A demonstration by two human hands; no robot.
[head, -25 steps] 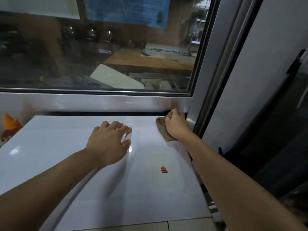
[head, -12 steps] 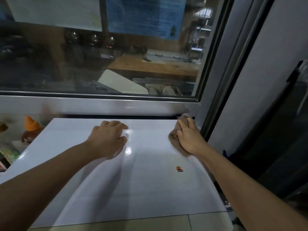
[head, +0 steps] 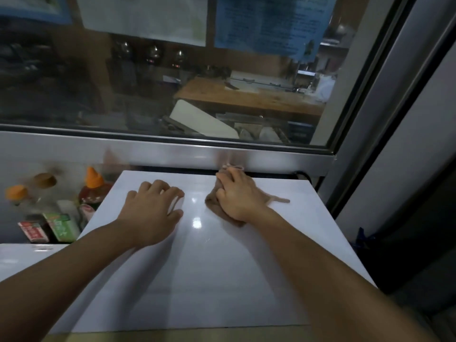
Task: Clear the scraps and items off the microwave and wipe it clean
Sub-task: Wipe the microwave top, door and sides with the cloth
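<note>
The white glossy top of the microwave (head: 209, 280) fills the lower middle of the view. My left hand (head: 153, 213) rests palm down on its back left part, fingers spread and holding nothing. My right hand (head: 237, 196) lies on a crumpled brown cloth (head: 211, 206) near the back edge, fingers curled over it and pressing it to the surface. A thin tail of the cloth sticks out to the right of the hand. No scraps show on the visible surface; my right forearm covers part of it.
A metal window frame (head: 172, 151) runs just behind the microwave, with glass above it. Left of the microwave stand an orange-capped sauce bottle (head: 92, 186), other bottles, a green box (head: 61, 225) and a red box (head: 33, 230). A dark gap lies to the right.
My right hand has slid the cloth leftwards along the back edge, away from the right corner. The small orange speck seen earlier no longer shows. My left hand has stayed in place.
</note>
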